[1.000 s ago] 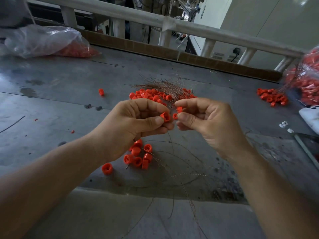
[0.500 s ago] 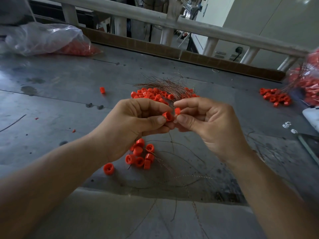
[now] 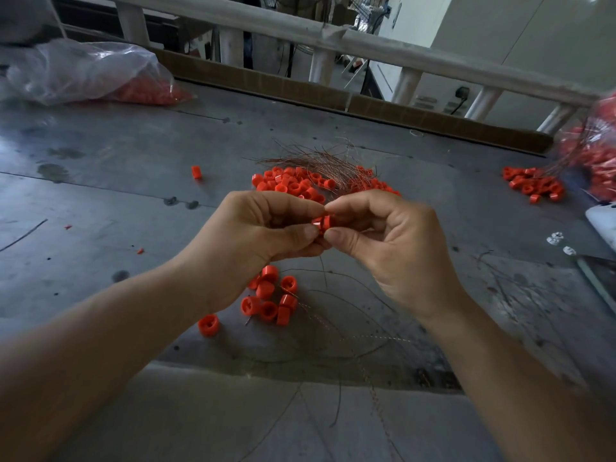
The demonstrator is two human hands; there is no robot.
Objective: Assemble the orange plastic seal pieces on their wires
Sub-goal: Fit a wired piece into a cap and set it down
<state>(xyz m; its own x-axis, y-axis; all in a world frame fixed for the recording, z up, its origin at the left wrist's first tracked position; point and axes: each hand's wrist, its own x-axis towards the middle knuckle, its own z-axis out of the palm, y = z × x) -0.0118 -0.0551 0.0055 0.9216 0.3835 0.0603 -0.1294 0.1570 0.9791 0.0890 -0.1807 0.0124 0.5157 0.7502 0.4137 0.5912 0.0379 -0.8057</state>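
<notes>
Head view. Left hand (image 3: pixel 260 241) and right hand (image 3: pixel 396 248) raised together over mid-table, fingertips meeting. Both pinched on one orange seal piece (image 3: pixel 322 223), thumb and forefinger of each side closed around it; held clear of the table (image 3: pixel 100 181) surface. Thin wire (image 3: pixel 324 271) hanging from below the pinch, whether threaded through cannot be told.

Behind the hands, toward the far edge: heap of loose seal pieces (image 3: pixel 293 185) with wire bundle (image 3: pixel 320 161) lying across it. Below the hands, toward the near edge: small cluster of seals (image 3: pixel 270 301), some with wires trailing. Single stray seal (image 3: pixel 196 172) left of the heap. Far-left corner: clear plastic bag (image 3: pixel 83 75) with orange parts inside. Right edge: another pile of seals (image 3: pixel 533 186).
</notes>
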